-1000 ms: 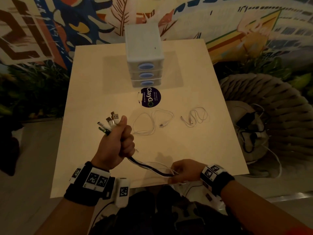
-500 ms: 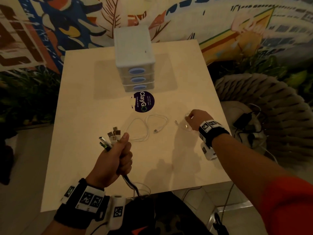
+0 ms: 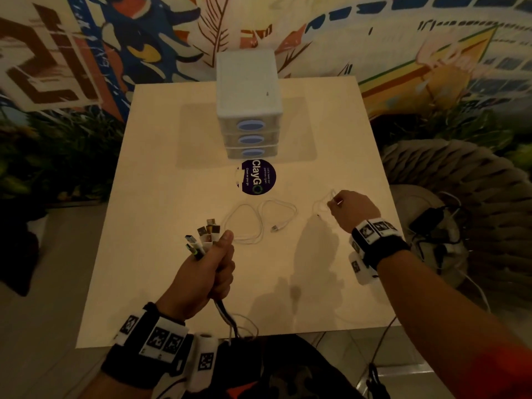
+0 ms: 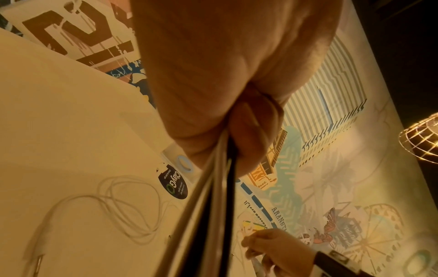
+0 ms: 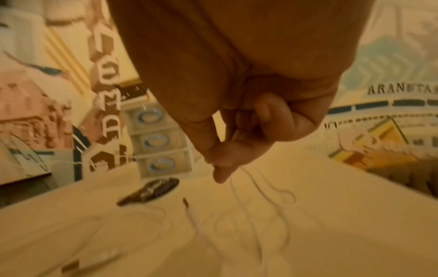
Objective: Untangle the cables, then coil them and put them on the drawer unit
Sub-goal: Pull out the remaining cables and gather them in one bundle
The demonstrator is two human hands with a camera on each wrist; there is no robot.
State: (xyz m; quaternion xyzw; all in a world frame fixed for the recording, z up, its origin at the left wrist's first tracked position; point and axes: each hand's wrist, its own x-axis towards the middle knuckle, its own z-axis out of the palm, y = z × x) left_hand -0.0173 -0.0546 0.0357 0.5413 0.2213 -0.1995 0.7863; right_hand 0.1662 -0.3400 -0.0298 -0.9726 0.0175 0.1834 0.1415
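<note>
Pale wood desk [image 3: 161, 254]: smooth, matte, square-cornered top carrying everything.
Left hand [image 3: 201, 279]: fist wrapped tight round a bundle of black and white cables [image 3: 205, 236]; the fingers [image 4: 251, 131] are curled closed on the cords.
Bundle: metal USB plugs in glossy white and dark housings fan out above the thumb; the round, smooth cords drop from under the fist past the near desk edge.
Right hand [image 3: 352, 210]: thumb and fingers [image 5: 221, 168] pressed together, pinching a thin white cable [image 3: 324, 201] whose fine loops hang from the pinch down to the desk.
Loose white cable [image 3: 259, 223]: soft, rounded loops lying flat between the two hands, a small metal-tipped plug at its end.
Round dark sticker [image 3: 257, 177]: flat, glossy disc beyond the loose cable, away from both hands.
White plastic drawer unit [image 3: 249, 105]: boxy, three stacked drawers with blue oval handles, far beyond the fingers, just behind the sticker; its top is flat and bare.
</note>
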